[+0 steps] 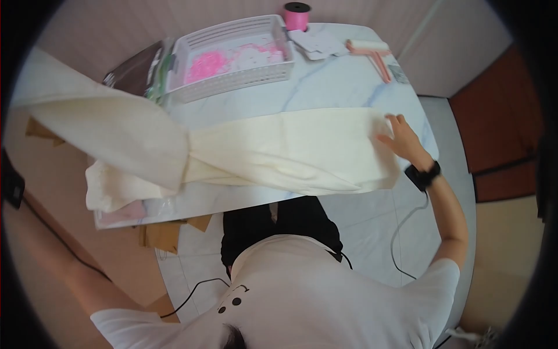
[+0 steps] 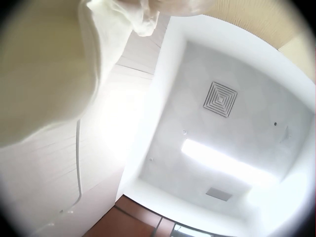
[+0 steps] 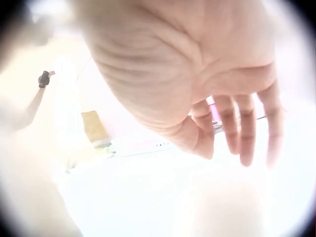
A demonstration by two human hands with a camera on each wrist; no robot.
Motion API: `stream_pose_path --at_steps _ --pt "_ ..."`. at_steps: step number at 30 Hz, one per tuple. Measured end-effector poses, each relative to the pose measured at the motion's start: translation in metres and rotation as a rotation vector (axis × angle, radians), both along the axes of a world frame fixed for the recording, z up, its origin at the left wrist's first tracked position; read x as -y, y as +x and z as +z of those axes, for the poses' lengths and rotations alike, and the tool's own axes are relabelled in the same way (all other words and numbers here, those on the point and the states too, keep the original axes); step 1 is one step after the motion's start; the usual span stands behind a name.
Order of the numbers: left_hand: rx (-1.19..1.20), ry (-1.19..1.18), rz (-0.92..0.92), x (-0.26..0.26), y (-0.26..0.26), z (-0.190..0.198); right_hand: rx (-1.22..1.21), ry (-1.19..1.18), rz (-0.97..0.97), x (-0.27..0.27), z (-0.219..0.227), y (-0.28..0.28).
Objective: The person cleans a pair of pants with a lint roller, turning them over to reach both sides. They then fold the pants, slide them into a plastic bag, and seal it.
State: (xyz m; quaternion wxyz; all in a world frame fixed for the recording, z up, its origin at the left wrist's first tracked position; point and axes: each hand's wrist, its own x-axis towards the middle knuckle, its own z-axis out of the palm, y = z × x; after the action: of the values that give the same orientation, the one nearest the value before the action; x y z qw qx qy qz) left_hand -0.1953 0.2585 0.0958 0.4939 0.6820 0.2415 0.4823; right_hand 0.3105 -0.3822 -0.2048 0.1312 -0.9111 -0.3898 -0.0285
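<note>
A long cream cloth lies along the front of the table, creased near its middle. Its left part rises off the tabletop toward the upper left edge of the head view. In the left wrist view, my left hand shows only partly at the top, holding the raised cloth by a bunched edge. The head view leaves that hand outside the frame. My right hand is over the cloth's right end, fingers loosely extended. Seen in the right wrist view, the right hand has its fingers hanging down with nothing gripped.
A white basket with pink shreds stands at the back of the table. Beside it are a pink ribbon spool, white cards and a pink-handled lint roller. Cardboard sits below the front left edge.
</note>
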Motion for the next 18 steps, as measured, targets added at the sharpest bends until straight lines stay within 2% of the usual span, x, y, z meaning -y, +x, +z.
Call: stream_pose_path --at_steps 1,4,7,11,13,15,18 --pt "-0.019 -0.008 0.019 -0.006 -0.004 -0.007 0.118 -0.035 -0.115 0.002 -0.013 0.009" --pt "-0.074 -0.021 0.091 -0.015 -0.022 -0.021 -0.3 0.073 -0.282 -0.012 -0.017 0.024" --pt "-0.114 -0.025 0.15 -0.017 -0.04 -0.028 -0.341 -0.008 -0.158 -0.02 -0.022 0.048" --pt "-0.158 -0.018 0.239 -0.017 -0.069 -0.023 -0.139 0.157 -0.187 -0.013 -0.03 0.089" --pt "-0.17 -0.011 0.297 -0.015 -0.091 -0.017 0.031 0.126 -0.234 -0.013 -0.027 0.1" --pt "-0.177 -0.007 0.353 -0.008 -0.114 -0.01 0.379 0.04 -0.242 -0.02 -0.031 0.112" --pt "-0.173 0.01 0.433 -0.003 -0.151 0.006 0.309 0.273 0.174 -0.076 0.015 0.049"
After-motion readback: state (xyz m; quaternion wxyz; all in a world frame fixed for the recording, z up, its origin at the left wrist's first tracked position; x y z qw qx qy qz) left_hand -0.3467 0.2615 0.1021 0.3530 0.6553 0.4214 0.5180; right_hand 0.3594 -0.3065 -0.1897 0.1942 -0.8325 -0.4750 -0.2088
